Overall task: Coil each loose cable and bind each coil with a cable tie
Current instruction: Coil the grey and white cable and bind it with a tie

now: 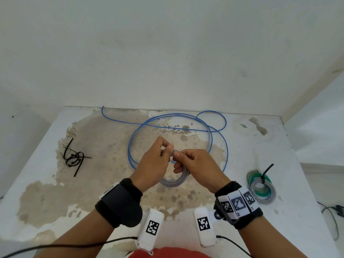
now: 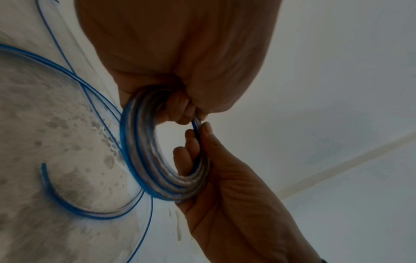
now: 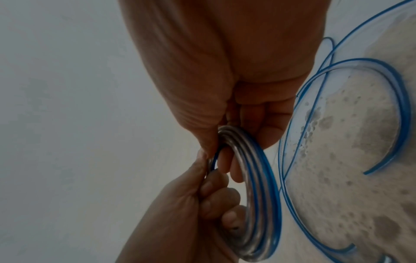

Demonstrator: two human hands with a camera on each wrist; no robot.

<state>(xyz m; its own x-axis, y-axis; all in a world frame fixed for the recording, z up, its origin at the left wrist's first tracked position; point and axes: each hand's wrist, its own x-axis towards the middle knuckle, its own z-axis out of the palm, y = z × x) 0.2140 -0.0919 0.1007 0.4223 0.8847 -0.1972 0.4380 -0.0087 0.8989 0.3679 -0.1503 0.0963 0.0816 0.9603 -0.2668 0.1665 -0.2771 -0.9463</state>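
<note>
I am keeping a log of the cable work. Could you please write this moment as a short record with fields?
work surface: stained table
cable in work: blue cable, part wound into a small coil, the rest loose on the table
left hand: grips the top of the coil
right hand: grips the coil next to the left hand
finished coils: at the right, a black tie sticking up from them
spare ties: black, piled at the left
tie on the held coil: none visible
</note>
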